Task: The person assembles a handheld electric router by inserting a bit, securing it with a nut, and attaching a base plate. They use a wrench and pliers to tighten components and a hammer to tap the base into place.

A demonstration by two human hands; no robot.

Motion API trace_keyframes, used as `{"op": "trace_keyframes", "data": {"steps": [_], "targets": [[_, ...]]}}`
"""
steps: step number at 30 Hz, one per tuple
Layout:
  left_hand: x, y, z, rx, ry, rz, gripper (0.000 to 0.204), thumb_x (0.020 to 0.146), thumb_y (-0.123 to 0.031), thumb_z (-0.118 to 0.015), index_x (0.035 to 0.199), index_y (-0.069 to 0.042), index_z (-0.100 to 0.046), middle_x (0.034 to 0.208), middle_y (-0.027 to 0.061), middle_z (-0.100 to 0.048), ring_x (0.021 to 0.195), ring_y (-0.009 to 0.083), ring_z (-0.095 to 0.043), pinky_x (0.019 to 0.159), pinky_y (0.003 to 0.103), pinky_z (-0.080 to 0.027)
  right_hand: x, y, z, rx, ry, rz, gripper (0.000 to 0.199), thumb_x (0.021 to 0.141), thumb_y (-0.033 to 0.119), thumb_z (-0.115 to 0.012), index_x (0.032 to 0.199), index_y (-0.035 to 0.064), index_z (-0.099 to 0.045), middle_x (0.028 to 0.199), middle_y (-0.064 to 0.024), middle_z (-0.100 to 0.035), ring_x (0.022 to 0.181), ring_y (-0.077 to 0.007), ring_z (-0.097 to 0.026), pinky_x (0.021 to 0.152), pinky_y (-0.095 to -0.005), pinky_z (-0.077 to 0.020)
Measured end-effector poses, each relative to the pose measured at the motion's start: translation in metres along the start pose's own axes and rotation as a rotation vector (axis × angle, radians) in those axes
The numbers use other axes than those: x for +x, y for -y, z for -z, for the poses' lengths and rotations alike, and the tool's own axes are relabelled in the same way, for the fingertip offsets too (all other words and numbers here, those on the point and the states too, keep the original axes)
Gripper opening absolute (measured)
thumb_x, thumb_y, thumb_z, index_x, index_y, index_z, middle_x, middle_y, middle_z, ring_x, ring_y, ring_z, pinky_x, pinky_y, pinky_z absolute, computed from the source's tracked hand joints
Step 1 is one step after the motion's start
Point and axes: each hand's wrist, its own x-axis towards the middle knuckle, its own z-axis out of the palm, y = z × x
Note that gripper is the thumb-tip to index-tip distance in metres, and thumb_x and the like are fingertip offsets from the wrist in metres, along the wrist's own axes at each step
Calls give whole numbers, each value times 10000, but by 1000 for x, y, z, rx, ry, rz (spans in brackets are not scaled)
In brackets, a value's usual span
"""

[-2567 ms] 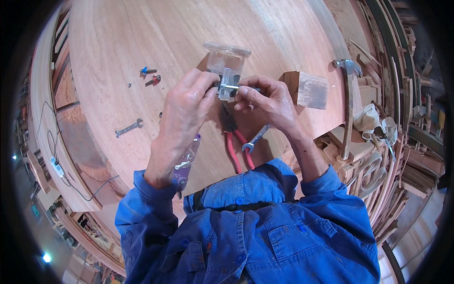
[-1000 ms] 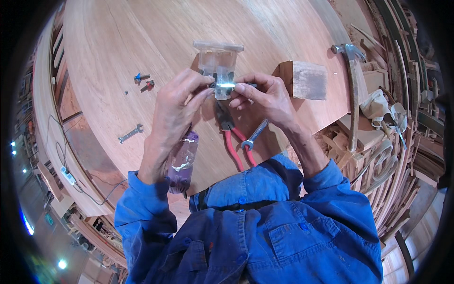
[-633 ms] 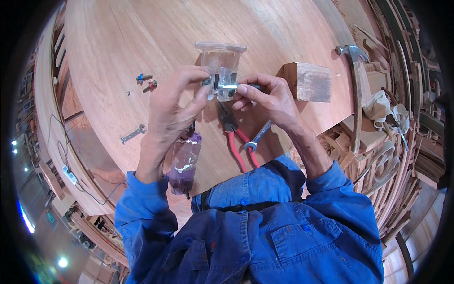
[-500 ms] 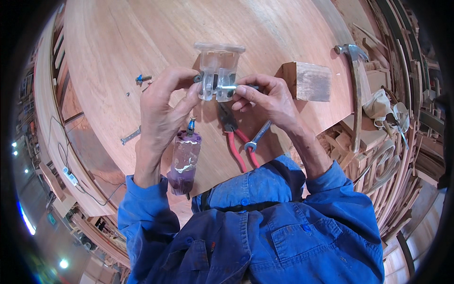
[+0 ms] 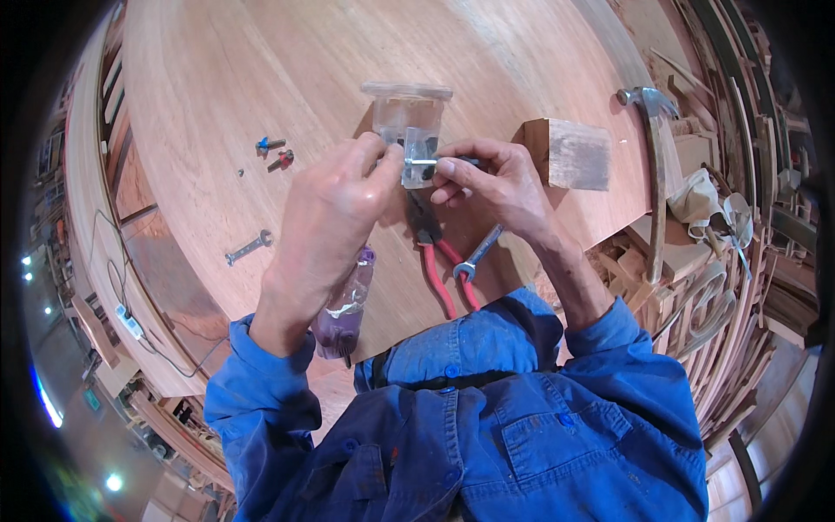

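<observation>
A clear plastic router base [image 5: 407,113], flanged at its top, stands on the wooden tabletop [image 5: 287,52]. My left hand [image 5: 339,187] is closed at its left side, knuckles up; what its fingers pinch is hidden. My right hand [image 5: 496,183] grips a thin tool with a bright metal shaft [image 5: 424,162], its tip pointing left against the base. Below my left wrist lies a purple router motor [image 5: 341,326], partly covered. Red-handled pliers [image 5: 432,261] lie below the base, with a wrench [image 5: 478,252] touching one handle.
A wooden block [image 5: 578,155] and a claw hammer [image 5: 654,165] are to the right. On the left lie a blue router bit [image 5: 270,146], a red router bit [image 5: 281,160] and another wrench [image 5: 249,248]. Scrap wood [image 5: 696,252] is heaped beyond the table's right edge.
My left hand has turned over, its knuckles now upward, and covers the base's left side and the motor's upper end. The red bit has come into sight. My right hand has barely moved.
</observation>
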Motion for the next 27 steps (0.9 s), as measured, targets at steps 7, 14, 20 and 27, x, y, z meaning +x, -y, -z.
{"op": "trace_keyframes", "data": {"steps": [7,14,20,27], "targets": [[3,6,-9,-352,-25,81,214,864,-21,-708,1078,-16,-689,980,106,-644,873,267,-695,713,350,-564,0,-2,3,14,3,-1,264,1020,147,-664,1168,-71,-686,969,-110,-742,809,-131,-735,711,-264,-618],[-1,18,-20,-607,-218,257,175,932,-67,-698,1094,-10,-667,972,116,-680,862,225,-690,755,334,-544,1,6,-2,-39,8,9,275,1029,159,-652,1162,-80,-676,971,-116,-739,830,-140,-740,725,-267,-614],[16,19,-61,-770,-262,313,175,995,-97,-629,1153,-25,-609,938,158,-676,853,284,-681,753,368,-539,0,3,-6,-163,12,87,212,1033,145,-638,1134,-41,-644,1000,-119,-729,875,-189,-748,758,-286,-608],[20,43,-61,-792,-272,277,152,1038,-148,-564,1117,-20,-579,973,206,-667,919,404,-639,813,453,-512,-23,-17,-10,-609,-362,296,127,1000,79,-644,1062,-29,-619,926,-153,-727,785,-209,-747,686,-312,-579]]}}
